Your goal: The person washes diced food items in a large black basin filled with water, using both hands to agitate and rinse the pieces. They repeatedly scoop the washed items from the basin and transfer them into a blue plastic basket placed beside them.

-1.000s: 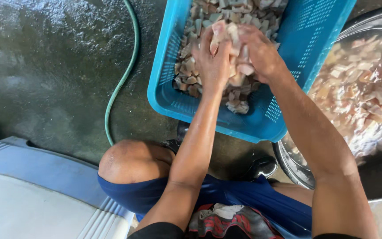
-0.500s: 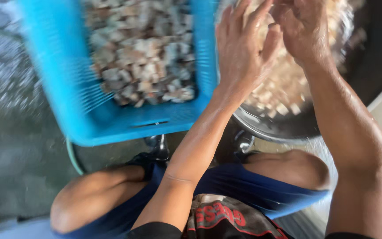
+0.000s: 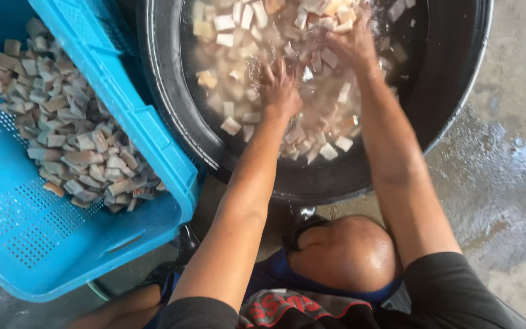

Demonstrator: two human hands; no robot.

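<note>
- Basin (image 3: pixel 171 91): I see a wide black round basin filling the upper centre and upper right of the frame, holding cloudy water and many pale cut chunks (image 3: pixel 238 36).
- Crate (image 3: pixel 123 116): a blue perforated crate takes the left of the frame, tilted, its rim just beside the basin's left wall; a heap of cut pieces (image 3: pixel 74 134) lies in its upper part.
- Floor (image 3: pixel 506 183): wet concrete at right.
- Knee (image 3: pixel 342 253): bare, at lower centre, below the basin.
- Left hand (image 3: pixel 281 88): at upper centre, palm down on the water, fingers spread and pointing toward the top of the frame; it grips nothing that I can make out.
- Right hand (image 3: pixel 351 42): higher and further right, near the top edge, fingers dipped among the chunks; blur and splash hide whether they are spread or closed.
- Key relation: the chunks lie all around and beyond both sets of fingertips, toward the top of the frame; the right hand is deeper into the thick of them, the left nearer the basin's near wall. The chunks show no common long axis.
</note>
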